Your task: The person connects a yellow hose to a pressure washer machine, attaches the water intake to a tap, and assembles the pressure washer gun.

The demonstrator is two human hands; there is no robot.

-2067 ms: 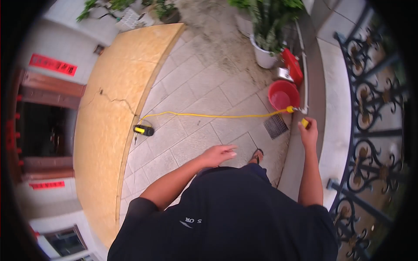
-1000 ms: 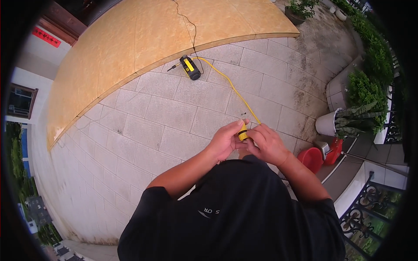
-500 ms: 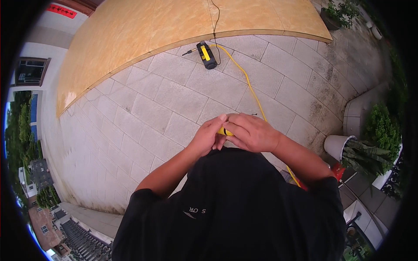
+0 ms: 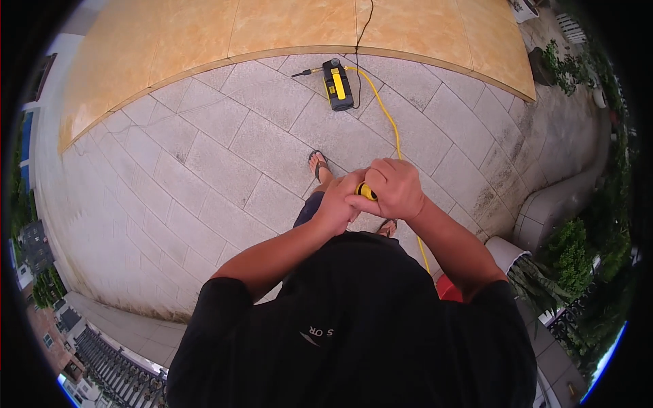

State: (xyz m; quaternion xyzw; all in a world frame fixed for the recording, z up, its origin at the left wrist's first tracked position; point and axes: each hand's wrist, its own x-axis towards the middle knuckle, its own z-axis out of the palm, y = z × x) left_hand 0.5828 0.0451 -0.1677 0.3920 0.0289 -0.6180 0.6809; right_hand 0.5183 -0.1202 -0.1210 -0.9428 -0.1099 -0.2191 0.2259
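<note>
A small yellow-and-black fitting (image 4: 366,192) sits between a person's left hand (image 4: 337,205) and right hand (image 4: 396,189), each grip curled closed around it. Beyond the right grip, a yellow hose (image 4: 396,129) crosses the paving (image 4: 269,153) to a black-and-yellow machine (image 4: 338,85) near a tan platform (image 4: 292,27).

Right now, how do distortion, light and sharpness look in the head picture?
Head view: the tan platform bows along its edge, corners go black; head view: soft light, no hard shadows; head view: left hand and right hand look fairly clear, partly hiding the yellow piece between them.
</note>
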